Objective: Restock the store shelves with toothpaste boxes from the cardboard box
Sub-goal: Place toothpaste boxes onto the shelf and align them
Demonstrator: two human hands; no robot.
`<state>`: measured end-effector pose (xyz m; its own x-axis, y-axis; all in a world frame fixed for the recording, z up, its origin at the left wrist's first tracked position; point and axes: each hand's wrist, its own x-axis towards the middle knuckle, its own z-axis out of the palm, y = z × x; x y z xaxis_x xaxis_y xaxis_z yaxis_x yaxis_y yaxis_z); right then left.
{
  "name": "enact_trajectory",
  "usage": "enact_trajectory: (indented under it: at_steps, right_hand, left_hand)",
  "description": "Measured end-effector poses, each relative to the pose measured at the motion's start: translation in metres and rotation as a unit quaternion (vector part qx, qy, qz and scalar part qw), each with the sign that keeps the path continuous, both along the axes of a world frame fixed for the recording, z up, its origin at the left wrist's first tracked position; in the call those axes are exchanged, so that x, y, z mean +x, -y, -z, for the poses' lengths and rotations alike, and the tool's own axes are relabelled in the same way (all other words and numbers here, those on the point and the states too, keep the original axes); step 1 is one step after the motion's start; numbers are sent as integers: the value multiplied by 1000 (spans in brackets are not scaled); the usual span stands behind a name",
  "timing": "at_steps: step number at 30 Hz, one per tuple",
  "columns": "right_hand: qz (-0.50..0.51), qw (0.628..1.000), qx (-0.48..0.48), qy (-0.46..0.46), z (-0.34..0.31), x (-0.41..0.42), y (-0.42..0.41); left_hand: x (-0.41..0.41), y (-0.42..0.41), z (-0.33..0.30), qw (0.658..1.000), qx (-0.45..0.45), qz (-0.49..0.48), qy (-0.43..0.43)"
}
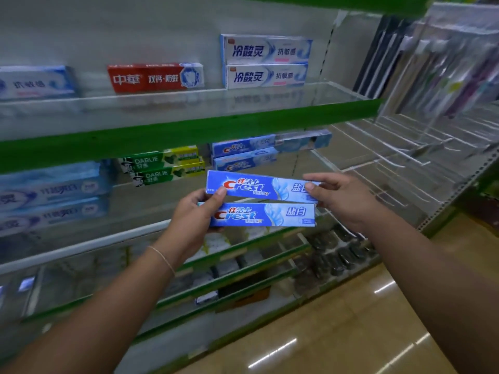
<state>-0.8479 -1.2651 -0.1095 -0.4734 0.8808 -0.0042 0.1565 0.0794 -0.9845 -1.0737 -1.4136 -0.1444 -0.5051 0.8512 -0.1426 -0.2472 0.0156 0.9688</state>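
Step in hand: you hold two blue Crest boxes in front of the middle shelf (151,184), ready to place them; the cardboard box they come from is not in view.
Left hand: your left hand (194,211) grips the left ends of both boxes, thumb on the face of the upper Crest box (259,188), fingers curled behind the lower Crest box (267,215).
Right hand: your right hand (340,198) pinches the right end of the upper box, thumb in front; it does not touch the lower one.
Where they belong: likely with the shelved Crest stack (244,155), just behind and above the held boxes.
Next move: judge it as sliding the boxes in level, label outward, on or beside that stack.
In the way: the clear front lip (113,238) of the shelf must be cleared; the Darlie boxes (164,166) sit close on the left.
Around: a red box (155,77) and white-blue boxes (266,62) on the upper shelf; hanging toothbrushes (456,66) to the right, blurred.
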Motion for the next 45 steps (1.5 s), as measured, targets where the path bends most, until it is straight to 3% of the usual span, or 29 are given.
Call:
enact_trajectory:
  at_steps: [10, 17, 22, 29, 31, 32, 34, 35, 37, 43, 45]
  right_hand:
    - [-10, 1000, -21, -2, 16, -49, -74]
    - [23, 999, -8, -28, 24, -79, -123]
    - [29, 998, 3, -49, 30, -89, -157]
    - [25, 1000, 15, -2, 32, -94, -214]
    - [28, 995, 20, 91, 29, -93, -226]
    - [19, 980, 55, 191, 25, -94, -230]
    - [-44, 876, 264, 402, 24, -98, -241]
    - [-70, 819, 363, 438, 24, -101, -244]
    - [-89, 760, 451, 459, 24, -103, -246]
    - [-143, 678, 515, 504, 26, -108, -247]
    - [-153, 684, 510, 498, 26, -111, -246]
  left_hand:
    - [-39, -55, 11, 999, 3, -36, 0]
    - [-62, -103, 16, 1000, 18, -2, 5]
    - [-67, -135, 27, 999, -6, -38, -37]
    - [-60, -175, 37, 993, -28, -117, -9]
    - [-59, -182, 43, 991, -32, -130, -8]
    - [-58, -184, 45, 990, -36, -134, -7]
    - [-56, -188, 49, 989, -38, -144, -5]
    - [-54, -190, 50, 988, -35, -153, -7]
    - [-51, -191, 51, 983, -34, -177, -24]
    - [-50, -187, 54, 929, -152, -160, -297]
    - [-48, -187, 52, 897, -181, -165, -368]
